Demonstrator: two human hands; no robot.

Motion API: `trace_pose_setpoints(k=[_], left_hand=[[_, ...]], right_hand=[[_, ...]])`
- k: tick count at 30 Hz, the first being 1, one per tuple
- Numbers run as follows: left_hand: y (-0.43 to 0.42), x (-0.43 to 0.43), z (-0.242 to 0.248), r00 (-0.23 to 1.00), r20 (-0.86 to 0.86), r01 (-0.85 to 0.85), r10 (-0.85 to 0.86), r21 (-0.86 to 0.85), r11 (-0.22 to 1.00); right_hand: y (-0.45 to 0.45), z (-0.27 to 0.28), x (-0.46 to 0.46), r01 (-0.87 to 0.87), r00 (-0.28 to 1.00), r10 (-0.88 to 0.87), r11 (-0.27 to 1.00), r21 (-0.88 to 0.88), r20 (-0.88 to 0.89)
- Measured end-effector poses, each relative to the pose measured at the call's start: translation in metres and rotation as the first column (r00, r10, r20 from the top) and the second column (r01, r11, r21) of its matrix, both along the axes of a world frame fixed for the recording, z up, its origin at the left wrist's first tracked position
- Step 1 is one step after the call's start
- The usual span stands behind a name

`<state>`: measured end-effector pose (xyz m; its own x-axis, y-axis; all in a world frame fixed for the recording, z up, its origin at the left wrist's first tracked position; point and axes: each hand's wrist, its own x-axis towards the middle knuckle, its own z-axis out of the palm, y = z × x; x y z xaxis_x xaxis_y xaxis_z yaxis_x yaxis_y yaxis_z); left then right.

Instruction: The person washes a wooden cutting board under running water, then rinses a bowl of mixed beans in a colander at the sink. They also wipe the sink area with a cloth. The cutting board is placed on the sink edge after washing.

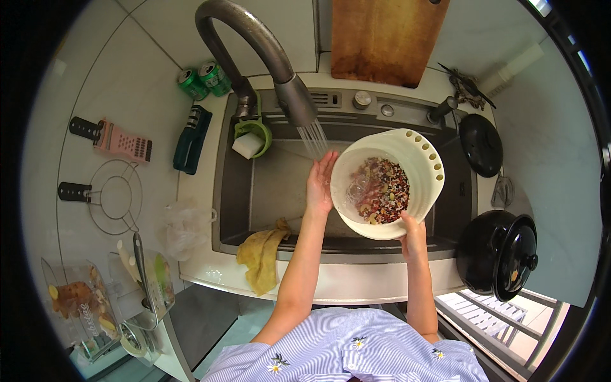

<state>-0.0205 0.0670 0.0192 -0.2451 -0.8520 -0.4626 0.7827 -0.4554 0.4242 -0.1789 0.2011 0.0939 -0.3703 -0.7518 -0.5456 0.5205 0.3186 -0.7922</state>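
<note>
A cream plastic washing bowl (422, 200) is held over the sink, with drain holes along its upper right rim. Inside lie mixed grains (385, 188), reddish, dark and pale, partly under bubbly water. My right hand (414, 234) grips the lower right rim, its thumb over the edge and its other fingers mostly hidden beneath. Against the bowl's left side rests my left hand (321, 184), fingers extended upward. Water sprays from the faucet head (297, 102) just above those fingertips, left of the bowl.
The dark sink basin (281, 186) lies below. A green holder (265, 133) carries a white sponge (248, 145). A yellow cloth (262, 258) drapes over the front edge. On the right stands a black lidded pot (487, 253); a knife sharpener (192, 139) and green cans (215, 79) sit left.
</note>
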Motion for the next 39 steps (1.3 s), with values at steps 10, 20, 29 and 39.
trace_pose_setpoints(k=[10, 20, 29, 39], left_hand=[[0.004, 0.005, -0.031, 0.928, -0.364, -0.117, 0.082, -0.077, 0.990], [0.007, 0.001, -0.031, 0.945, -0.285, -0.141, 0.159, 0.080, 0.987], [0.010, -0.003, -0.039, 0.912, -0.391, -0.145, 0.126, -0.019, 0.989], [0.008, -0.005, -0.040, 0.919, -0.305, -0.213, 0.251, 0.152, 0.965]], right_hand=[[-0.002, -0.003, 0.000, 0.002, 1.000, -0.002, 1.000, 0.002, 0.005], [-0.007, 0.005, 0.005, 0.021, 0.999, -0.021, 1.000, -0.001, -0.025], [-0.006, -0.002, 0.003, 0.030, 0.996, -0.029, 1.000, 0.005, -0.085], [-0.006, 0.004, 0.004, 0.040, 0.992, -0.039, 0.999, 0.006, -0.120]])
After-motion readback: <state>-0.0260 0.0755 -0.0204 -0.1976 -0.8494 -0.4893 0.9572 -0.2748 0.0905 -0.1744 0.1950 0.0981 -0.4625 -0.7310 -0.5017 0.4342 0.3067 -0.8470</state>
